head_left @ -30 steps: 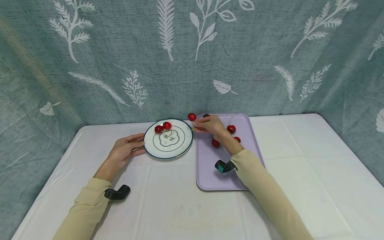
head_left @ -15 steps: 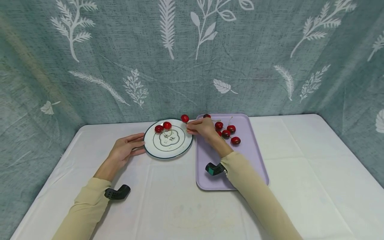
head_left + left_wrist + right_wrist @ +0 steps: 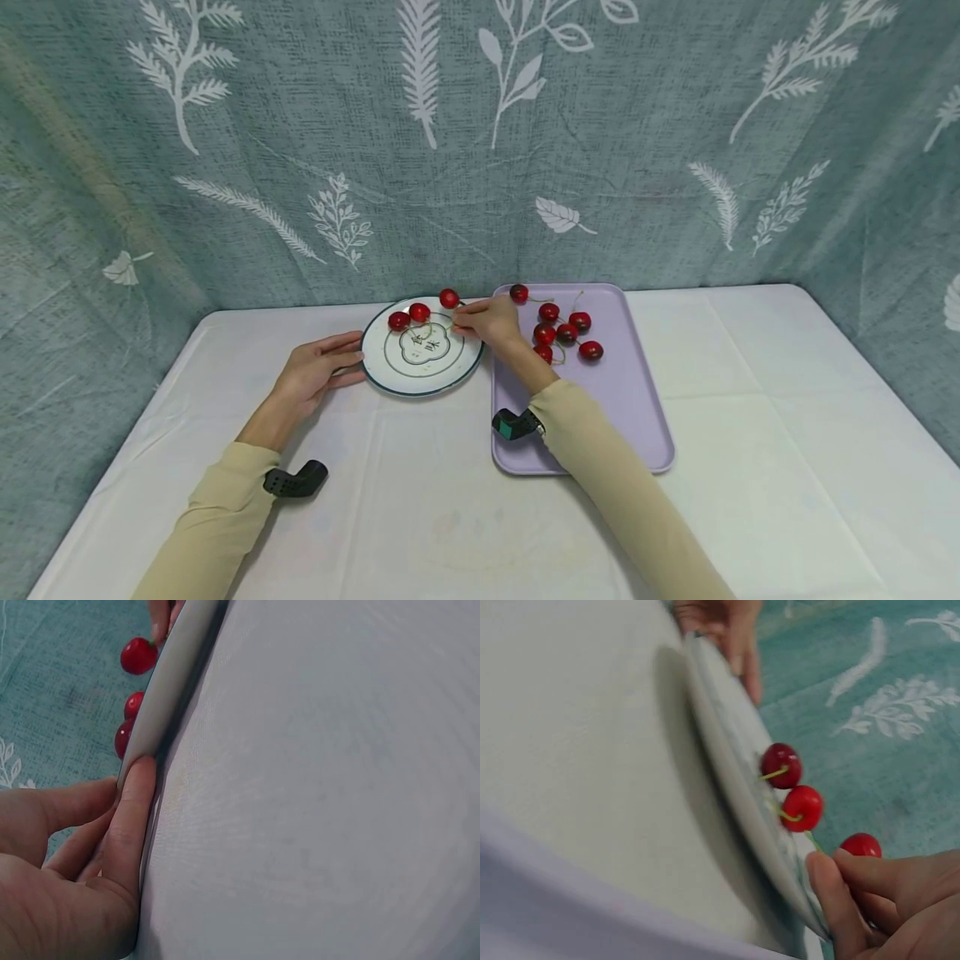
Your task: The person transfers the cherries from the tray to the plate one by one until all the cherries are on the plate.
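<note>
- Left hand (image 3: 318,367) pinches one plate (image 3: 422,382) — two cherries (image 3: 399,321) on it.
- One cherry (image 3: 448,298) at plate's far edge — right hand (image 3: 491,321) pinching its inward-pointing stem (image 3: 813,841).
- Seven cherries (image 3: 567,334) on one tray (image 3: 618,417), right of plate.

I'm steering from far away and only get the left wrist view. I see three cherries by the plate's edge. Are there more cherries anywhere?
Observer: Yes! The head view shows at least seven more cherries on a lilac tray, to the right of the plate.
Operator: Cool! I see just a bit of another hand at the top. How is it holding its cherry?
Observer: By the stem, it seems. In the right wrist view, a bit of green stem pokes out past the pinched thumb and finger of the right hand.
</note>
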### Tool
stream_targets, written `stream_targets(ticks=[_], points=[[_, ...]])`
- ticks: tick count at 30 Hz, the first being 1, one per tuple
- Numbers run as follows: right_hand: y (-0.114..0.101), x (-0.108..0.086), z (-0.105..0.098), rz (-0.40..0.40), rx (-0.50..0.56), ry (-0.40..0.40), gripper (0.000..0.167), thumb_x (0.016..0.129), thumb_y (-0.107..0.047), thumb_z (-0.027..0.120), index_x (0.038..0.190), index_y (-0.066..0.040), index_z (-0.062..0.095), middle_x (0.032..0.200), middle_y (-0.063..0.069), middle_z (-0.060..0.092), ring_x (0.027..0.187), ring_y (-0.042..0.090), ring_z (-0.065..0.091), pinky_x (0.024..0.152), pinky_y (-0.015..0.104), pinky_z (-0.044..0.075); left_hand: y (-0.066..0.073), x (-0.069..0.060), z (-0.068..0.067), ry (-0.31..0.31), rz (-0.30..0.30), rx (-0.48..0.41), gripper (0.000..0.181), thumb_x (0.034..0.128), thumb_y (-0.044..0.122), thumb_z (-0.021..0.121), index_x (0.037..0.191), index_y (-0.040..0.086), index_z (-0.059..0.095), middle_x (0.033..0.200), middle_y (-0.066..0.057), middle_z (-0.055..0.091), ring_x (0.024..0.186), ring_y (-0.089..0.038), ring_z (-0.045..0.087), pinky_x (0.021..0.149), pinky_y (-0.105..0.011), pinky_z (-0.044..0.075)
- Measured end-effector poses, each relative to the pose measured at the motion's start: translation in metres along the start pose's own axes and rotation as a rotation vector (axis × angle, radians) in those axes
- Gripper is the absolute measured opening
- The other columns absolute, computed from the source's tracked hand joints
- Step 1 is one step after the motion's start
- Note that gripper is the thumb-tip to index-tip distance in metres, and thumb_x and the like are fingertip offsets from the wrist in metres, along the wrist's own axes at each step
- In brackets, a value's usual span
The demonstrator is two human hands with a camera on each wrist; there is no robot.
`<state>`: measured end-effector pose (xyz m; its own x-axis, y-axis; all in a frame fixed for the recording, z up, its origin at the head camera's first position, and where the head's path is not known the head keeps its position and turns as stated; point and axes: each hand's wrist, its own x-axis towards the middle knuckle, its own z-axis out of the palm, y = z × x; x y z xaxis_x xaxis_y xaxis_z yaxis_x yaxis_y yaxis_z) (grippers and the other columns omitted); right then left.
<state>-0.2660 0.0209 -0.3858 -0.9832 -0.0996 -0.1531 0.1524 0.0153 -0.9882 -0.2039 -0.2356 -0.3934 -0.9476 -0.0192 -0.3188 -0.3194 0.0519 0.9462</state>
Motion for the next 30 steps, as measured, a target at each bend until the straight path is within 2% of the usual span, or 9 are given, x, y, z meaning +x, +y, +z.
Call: stream_targets(ticks=[6, 12, 19, 24, 30], points=[[0.001, 0.002, 0.010, -0.068, -0.151, 0.063, 0.016, 0.087, 0.004, 0.070, 0.100, 0.013, 0.072, 0.098, 0.024, 0.071, 0.079, 0.027, 0.073, 0.068, 0.025, 0.063, 0.001, -0.001, 0.002, 0.006, -0.008, -0.017, 0.057, 0.0978, -0.002, 0.054, 0.151, 0.001, 0.034, 0.153, -0.023, 0.033, 0.083, -0.001, 0.067, 0.086, -0.025, 0.058], [-0.001, 0.001, 0.016, -0.071, -0.233, 0.110, 0.012, 0.086, 0.002, 0.072, 0.095, 0.009, 0.075, 0.091, 0.020, 0.073, 0.075, 0.025, 0.073, 0.062, 0.021, 0.062, 0.003, -0.001, 0.003, 0.016, -0.020, -0.030, 0.057, 0.0977, -0.002, 0.054, 0.151, 0.001, 0.034, 0.154, -0.023, 0.033, 0.082, -0.001, 0.067, 0.085, -0.025, 0.059], [-0.005, 0.001, 0.014, -0.053, -0.356, 0.179, 0.010, 0.087, -0.005, 0.073, 0.091, 0.003, 0.078, 0.080, 0.014, 0.074, 0.072, 0.022, 0.073, 0.057, 0.017, 0.059, 0.003, 0.001, 0.011, 0.015, -0.004, -0.036, 0.057, 0.0973, -0.003, 0.055, 0.150, 0.001, 0.035, 0.152, -0.024, 0.035, 0.083, -0.002, 0.068, 0.084, -0.025, 0.059], [-0.005, 0.003, 0.016, -0.022, -0.335, 0.158, 0.010, 0.087, -0.004, 0.074, 0.092, 0.004, 0.077, 0.080, 0.015, 0.074, 0.071, 0.021, 0.073, 0.056, 0.018, 0.059, 0.005, 0.000, 0.010, 0.025, -0.019, -0.036, 0.057, 0.0974, -0.002, 0.055, 0.151, 0.002, 0.036, 0.153, -0.022, 0.034, 0.083, -0.002, 0.067, 0.084, -0.025, 0.060], [-0.007, 0.002, 0.019, -0.036, -0.406, 0.120, 0.010, 0.087, -0.007, 0.074, 0.090, 0.002, 0.078, 0.077, 0.014, 0.074, 0.069, 0.020, 0.072, 0.054, 0.016, 0.057, 0.006, -0.003, 0.006, 0.022, -0.019, -0.031, 0.057, 0.0976, -0.001, 0.054, 0.151, 0.001, 0.035, 0.153, -0.022, 0.034, 0.083, -0.002, 0.067, 0.085, -0.025, 0.059]])
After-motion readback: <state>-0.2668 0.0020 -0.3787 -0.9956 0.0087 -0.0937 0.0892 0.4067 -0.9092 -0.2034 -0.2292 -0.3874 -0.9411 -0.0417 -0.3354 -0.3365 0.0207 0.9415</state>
